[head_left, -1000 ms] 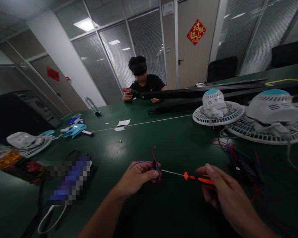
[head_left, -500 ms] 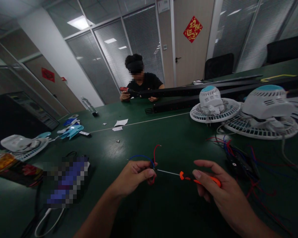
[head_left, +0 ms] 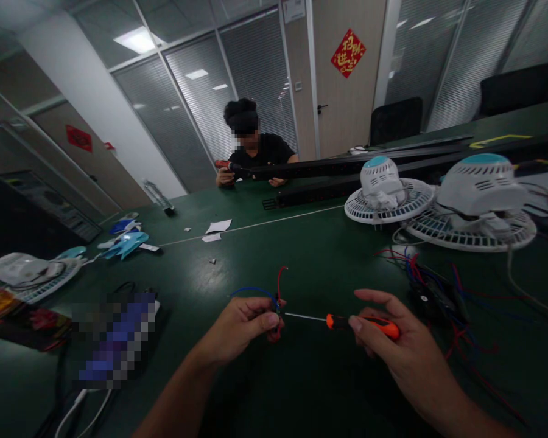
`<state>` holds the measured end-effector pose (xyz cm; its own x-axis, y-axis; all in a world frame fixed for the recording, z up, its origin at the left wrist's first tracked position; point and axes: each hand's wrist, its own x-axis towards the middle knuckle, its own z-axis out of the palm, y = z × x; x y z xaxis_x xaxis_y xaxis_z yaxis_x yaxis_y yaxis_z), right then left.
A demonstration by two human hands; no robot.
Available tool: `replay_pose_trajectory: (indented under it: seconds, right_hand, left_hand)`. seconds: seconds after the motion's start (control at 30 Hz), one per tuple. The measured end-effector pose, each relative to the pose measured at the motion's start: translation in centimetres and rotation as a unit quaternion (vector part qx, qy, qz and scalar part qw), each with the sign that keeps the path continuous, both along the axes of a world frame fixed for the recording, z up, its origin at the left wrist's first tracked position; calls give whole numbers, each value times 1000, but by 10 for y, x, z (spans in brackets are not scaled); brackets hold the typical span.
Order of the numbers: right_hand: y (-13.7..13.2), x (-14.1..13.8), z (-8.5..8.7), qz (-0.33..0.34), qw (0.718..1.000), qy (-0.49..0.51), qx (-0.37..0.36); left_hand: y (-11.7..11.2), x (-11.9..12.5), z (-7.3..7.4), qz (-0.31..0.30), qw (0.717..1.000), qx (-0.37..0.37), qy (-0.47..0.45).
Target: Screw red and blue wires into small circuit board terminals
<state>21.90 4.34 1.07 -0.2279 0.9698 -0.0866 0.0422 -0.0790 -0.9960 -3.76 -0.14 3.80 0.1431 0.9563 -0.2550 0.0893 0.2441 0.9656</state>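
left hand pinches a small wired part above the near middle of the worktop; blue wire runs off left, red wire sticks up. right hand holds the orange-black screwdriver by its handle, index finger out straight, shaft pointing left at the part. can't tell if tip touches. step looks like screwdriver work on the part. next move seems to call for a steady left pinch, tip lined up, handle turned by right fingers.

Glass partitions with blinds, black chairs and, dimly, what seems a computer tower mark an office.
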Motion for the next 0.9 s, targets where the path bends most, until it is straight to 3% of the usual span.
replay_pose_trajectory:
  seconds: [0.2, 0.47, 0.63, 0.77, 0.9]
  right_hand:
    - [-1, -1, 3, -16, 1000, 0, 6]
    - [-3, -4, 5, 17, 1000, -18, -3]
    - [-5, -3, 0, 14, 1000, -24, -3]
    - [-4, 0, -11, 0, 999, -31, -11]
    - [-1, 2, -20, -5, 999, -36, -17]
  left_hand:
    - [0, 3, 0, 12, 1000, 7, 1]
    - [2, 9, 2, 58, 998, 6, 19]
    - [2, 10, 5, 80, 996, 14, 34]
    - [15, 4, 8, 85, 978, 48, 185]
    - [52, -10, 9, 67, 950, 54, 299]
